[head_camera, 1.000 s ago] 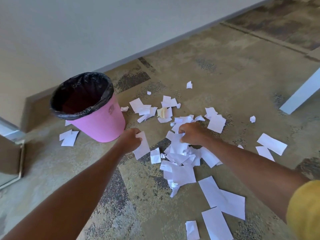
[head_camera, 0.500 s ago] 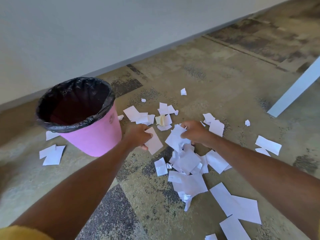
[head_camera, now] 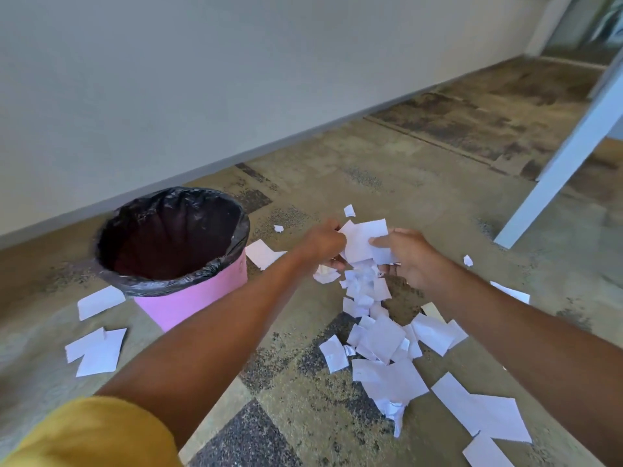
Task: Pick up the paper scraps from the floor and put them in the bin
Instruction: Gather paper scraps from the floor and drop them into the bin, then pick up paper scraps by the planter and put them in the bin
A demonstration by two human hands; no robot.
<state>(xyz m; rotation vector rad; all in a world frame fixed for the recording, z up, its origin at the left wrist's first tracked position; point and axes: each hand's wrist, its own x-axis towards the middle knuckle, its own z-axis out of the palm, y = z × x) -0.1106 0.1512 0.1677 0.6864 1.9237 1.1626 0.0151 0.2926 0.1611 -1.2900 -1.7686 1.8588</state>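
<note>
Head camera looks down at your hands. What do they hold?

My left hand [head_camera: 323, 244] and my right hand [head_camera: 409, 257] both grip one bunch of paper scraps [head_camera: 365, 242]. My left fingers are curled round its left side. My right thumb pinches its right side. The two hands are close together, with the bunch between them.

Where is the bunch?

It is up off the floor [head_camera: 296, 416], to the right of the bin [head_camera: 195, 301], not over it. Some small bits [head_camera: 362, 284] are just under my hands. They look blurry, so I cannot tell if they hang from the bunch or are loose.

What is the bin like?

It is pink and stands upright on the left, near the wall [head_camera: 202, 79]. A black bag [head_camera: 161, 284] lines it and folds over the rim. It looks dark inside.

Is more paper on the floor?

Yes, a pile of white scraps [head_camera: 382, 338] lies below my hands, nearer to me. Bigger sheets [head_camera: 488, 412] lie at the near right. A few pieces [head_camera: 99, 353] lie left of the bin, and one piece [head_camera: 261, 253] lies just beside it on its right.

Anything else?

A white table leg [head_camera: 566, 153] slants at the far right. My yellow sleeve [head_camera: 91, 436] shows at the near left.
</note>
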